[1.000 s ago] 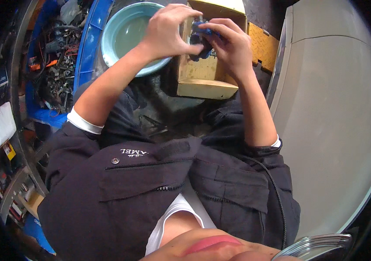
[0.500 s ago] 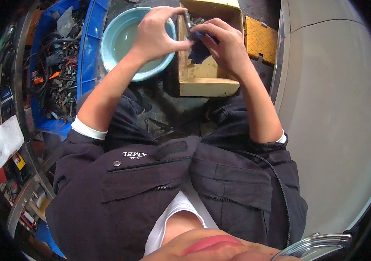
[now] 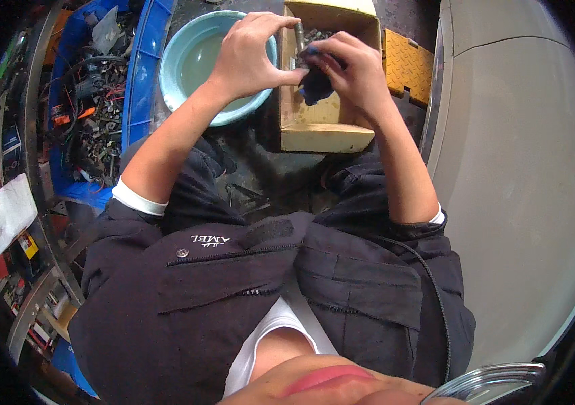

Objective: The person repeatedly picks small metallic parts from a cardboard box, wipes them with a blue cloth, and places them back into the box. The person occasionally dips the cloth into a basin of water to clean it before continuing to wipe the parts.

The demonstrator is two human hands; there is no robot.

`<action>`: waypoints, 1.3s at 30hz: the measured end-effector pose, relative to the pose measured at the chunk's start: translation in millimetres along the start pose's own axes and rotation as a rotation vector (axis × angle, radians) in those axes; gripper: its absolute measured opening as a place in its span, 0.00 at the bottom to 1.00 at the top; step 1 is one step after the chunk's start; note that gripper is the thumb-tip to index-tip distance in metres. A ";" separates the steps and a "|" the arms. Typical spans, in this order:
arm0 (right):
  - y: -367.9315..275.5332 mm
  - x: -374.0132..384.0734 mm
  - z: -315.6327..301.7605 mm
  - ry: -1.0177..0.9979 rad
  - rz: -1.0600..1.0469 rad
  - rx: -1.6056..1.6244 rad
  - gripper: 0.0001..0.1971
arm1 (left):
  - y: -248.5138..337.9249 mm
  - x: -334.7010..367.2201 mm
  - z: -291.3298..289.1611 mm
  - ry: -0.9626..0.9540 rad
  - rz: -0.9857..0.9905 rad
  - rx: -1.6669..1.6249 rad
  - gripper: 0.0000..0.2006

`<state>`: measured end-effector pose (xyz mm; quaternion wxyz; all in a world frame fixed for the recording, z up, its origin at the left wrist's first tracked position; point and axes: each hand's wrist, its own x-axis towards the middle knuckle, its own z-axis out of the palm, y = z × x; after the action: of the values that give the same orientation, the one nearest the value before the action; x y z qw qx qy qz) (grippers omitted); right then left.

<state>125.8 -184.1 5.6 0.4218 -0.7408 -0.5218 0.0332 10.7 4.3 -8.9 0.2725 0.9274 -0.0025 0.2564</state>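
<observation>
Between the thumb and index finger of my left hand (image 3: 241,57) is a slim grey metal rod, perhaps a bolt (image 3: 299,37), gripped by its two ends. My right hand (image 3: 362,74) pinches a dark blue cloth (image 3: 316,86) against the rod's side, and the cloth's loose end hangs down. Both hands are over a cardboard box (image 3: 328,138), in which small grey metal pieces (image 3: 314,37) lie toward the far end. My fingers and the cloth partly cover the rod's lower half.
Left of the box stands a light blue basin (image 3: 169,81) of cloudy liquid. Farther left, a blue crate (image 3: 140,81) is full of mixed metal parts and cables, beside a metal shelf frame (image 3: 31,135). A yellow ridged block (image 3: 405,64) and a pale panel (image 3: 517,169) are on the right.
The cloth has shifted slightly right and bunched nearer my right fingers. The rod stands a little more upright in my left hand, which still holds it.
</observation>
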 end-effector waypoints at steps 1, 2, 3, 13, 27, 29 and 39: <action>3.9 0.2 -1.0 0.020 0.006 -0.033 0.09 | 0.0 -0.3 0.9 -0.004 -0.018 -0.025 0.33; 2.6 0.6 -1.3 0.046 0.026 -0.017 0.09 | 1.9 0.0 0.7 -0.010 -0.018 -0.046 0.33; 0.0 0.8 -1.8 0.073 0.046 -0.002 0.08 | 6.2 -0.3 0.4 -0.016 -0.018 -0.068 0.33; -11.1 -1.1 -7.4 -0.046 0.051 0.019 0.08 | 8.3 0.7 -0.2 -0.026 -0.017 -0.045 0.33; -16.1 -1.9 -6.6 -0.111 0.087 0.039 0.06 | 11.7 1.2 2.0 -0.048 0.038 -0.011 0.33; -13.3 -2.6 -7.1 -0.048 0.069 -0.059 0.06 | 12.7 1.2 0.7 -0.065 0.032 0.005 0.33; -14.7 -4.2 6.8 -0.146 0.139 -0.088 0.08 | 10.4 -2.3 1.7 -0.149 0.044 0.108 0.32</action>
<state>109.6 -182.0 9.3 0.3462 -0.7887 -0.4994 0.0933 8.0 -5.7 -6.1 0.2157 0.9569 -0.0294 0.1925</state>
